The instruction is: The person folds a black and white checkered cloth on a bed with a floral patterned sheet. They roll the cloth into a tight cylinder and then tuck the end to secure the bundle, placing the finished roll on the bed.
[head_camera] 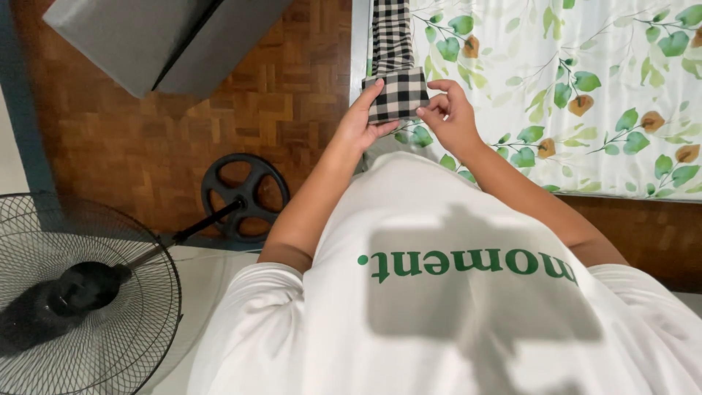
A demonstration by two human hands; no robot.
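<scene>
Two bare hands meet on a black-and-white checked cloth (397, 93) at the edge of a bed. Left hand (360, 121): closed on the cloth, thumb under the lower edge of the folded end, fingers (373, 91) laid up along its left side. Right hand (449, 113): pinching the right edge of the same fold, fingers (433, 104) curled inward and touching the cloth. The folded end sits between the two hands as a thick square; above it, away from the hands, the unfolded length of the cloth runs as a narrow strip to the top of the view. To the right of the right hand spreads a white bedsheet (585, 88) printed with green and orange leaves. To the left of the left hand lies a wooden parquet floor (183, 139). Below the left forearm, a round black fan base (245, 196) rests on that floor, its pole leading down-left to a wire fan head (80, 292). Well above and left of the hands stands a grey box (161, 40). Below both hands, the person's white shirt (453, 307) with green lettering fills the foreground.
</scene>
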